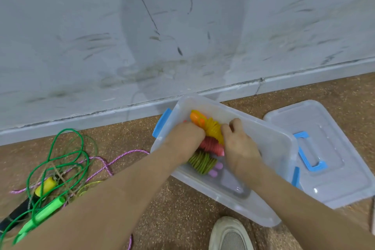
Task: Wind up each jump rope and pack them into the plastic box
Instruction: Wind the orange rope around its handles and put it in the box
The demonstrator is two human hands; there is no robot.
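Observation:
A clear plastic box (269, 148) with blue latches stands on the floor by the wall. Inside lie three wound ropes: a yellow coil with orange handles (211, 128), a red coil (211, 145) and an olive-green coil (202, 162) with lilac handles (216, 169). Both my hands are inside the box. My left hand (184, 138) grips the left end of the yellow bundle. My right hand (237, 140) pinches its right end with curled fingers. On the floor at the left lies a tangle of loose ropes: a green rope (67, 154), a pink braided rope (121, 156) and others.
The box's clear lid (345, 148) with a blue handle (310, 154) lies on the floor to the right of the box. A white wall and skirting run behind. A white shoe (230, 234) stands at the bottom edge. Green (43, 214), yellow (45, 185) and black handles sit in the tangle.

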